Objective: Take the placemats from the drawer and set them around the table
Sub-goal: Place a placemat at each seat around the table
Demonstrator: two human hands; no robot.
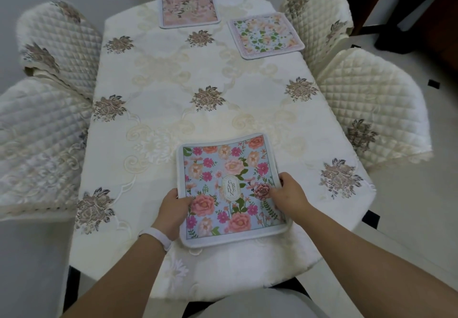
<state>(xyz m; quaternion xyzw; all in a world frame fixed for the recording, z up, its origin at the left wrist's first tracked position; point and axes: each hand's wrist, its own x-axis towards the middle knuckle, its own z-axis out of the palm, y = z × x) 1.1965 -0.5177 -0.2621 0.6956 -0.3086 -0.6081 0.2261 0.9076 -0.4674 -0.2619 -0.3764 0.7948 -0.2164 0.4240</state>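
A blue placemat (224, 169) with pink and peach flowers lies at the near end of the table (161, 99). My left hand (174, 208) grips its left edge, thumb on top. My right hand (288, 193) holds its right edge, fingers curled over the border. Its far edge curls up slightly. A pink floral placemat (189, 10) lies at the far end of the table. A pale placemat (265, 35) with green leaves and peach flowers lies at the far right side. The drawer is out of view.
A cream tablecloth with embroidered brown flowers covers the table. Quilted cream chairs stand around it: two at the left (57, 44) (37, 144), two at the right (319, 20) (371, 104), one at the far end. A white band is on my left wrist.
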